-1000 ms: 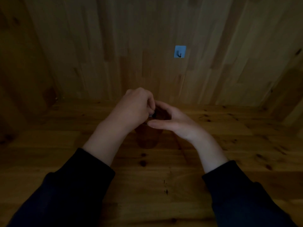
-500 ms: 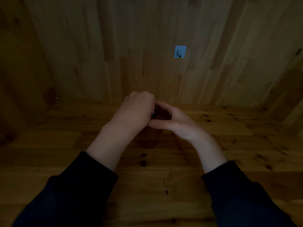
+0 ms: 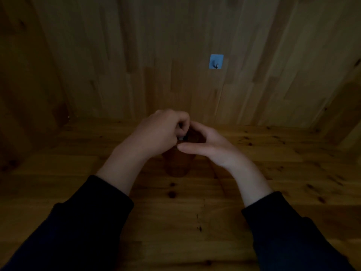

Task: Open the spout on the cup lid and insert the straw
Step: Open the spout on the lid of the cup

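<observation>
A brown cup stands on the wooden table, its top mostly hidden by both hands. My right hand curves around the dark lid, thumb in front and fingers behind. My left hand is curled over the lid's left edge, fingertips pinched on a small part there, where a small pale spot shows. In the dim light I cannot tell whether the spout is open. A thin dark line on the table right of the cup may be the straw.
The wooden table ends at a wooden back wall just behind the cup. A blue adhesive hook is stuck on that wall, up and to the right. Wooden side panels close in the left and right.
My left hand has curled tighter over the lid's left edge and shifted a little; a pale spot now shows at its fingertips. The right hand and the cup have stayed put.
</observation>
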A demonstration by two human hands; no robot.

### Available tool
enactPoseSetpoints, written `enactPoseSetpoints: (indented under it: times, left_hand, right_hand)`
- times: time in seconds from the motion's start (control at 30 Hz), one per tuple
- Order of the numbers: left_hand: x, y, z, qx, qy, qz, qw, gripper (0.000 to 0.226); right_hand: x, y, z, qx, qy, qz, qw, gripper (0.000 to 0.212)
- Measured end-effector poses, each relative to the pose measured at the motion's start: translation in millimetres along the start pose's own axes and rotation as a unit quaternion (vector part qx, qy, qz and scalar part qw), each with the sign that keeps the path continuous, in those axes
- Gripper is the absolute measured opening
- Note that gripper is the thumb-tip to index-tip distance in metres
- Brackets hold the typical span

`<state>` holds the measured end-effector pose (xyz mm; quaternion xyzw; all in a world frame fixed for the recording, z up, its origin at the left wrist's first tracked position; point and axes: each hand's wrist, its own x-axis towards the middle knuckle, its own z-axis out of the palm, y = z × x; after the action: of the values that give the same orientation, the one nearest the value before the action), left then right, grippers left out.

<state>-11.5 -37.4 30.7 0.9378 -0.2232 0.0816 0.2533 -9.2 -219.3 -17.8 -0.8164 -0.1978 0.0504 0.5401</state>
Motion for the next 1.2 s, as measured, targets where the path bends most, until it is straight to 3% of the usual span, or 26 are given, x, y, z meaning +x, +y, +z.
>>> enactPoseSetpoints:
  times: [0.17,0.57,0.93,1.07,1.2]
  left_hand:
    - [1,-3,2,-0.015,-0.008,0.005,1.000,0.027]
    - [2,-7,4,-0.032,-0.007,0.008,0.999,0.027]
    - [4,-12,6,-0.046,-0.005,0.018,0.999,0.028]
    - [0,-17,4,-0.096,-0.010,0.034,0.995,0.029]
    - [-5,-21,5,-0.143,0.003,0.045,0.989,0.024]
  right_hand:
    - [0,-1,1,0.006,-0.001,-0.002,1.000,0.057]
    - [1,-2,1,0.006,0.000,0.002,1.000,0.065]
    - [-2,-7,2,0.011,-0.009,-0.006,1.000,0.052]
    - [-1,-2,1,0.012,0.000,-0.005,1.000,0.060]
    - [-2,-5,1,0.007,-0.008,-0.001,1.000,0.051]
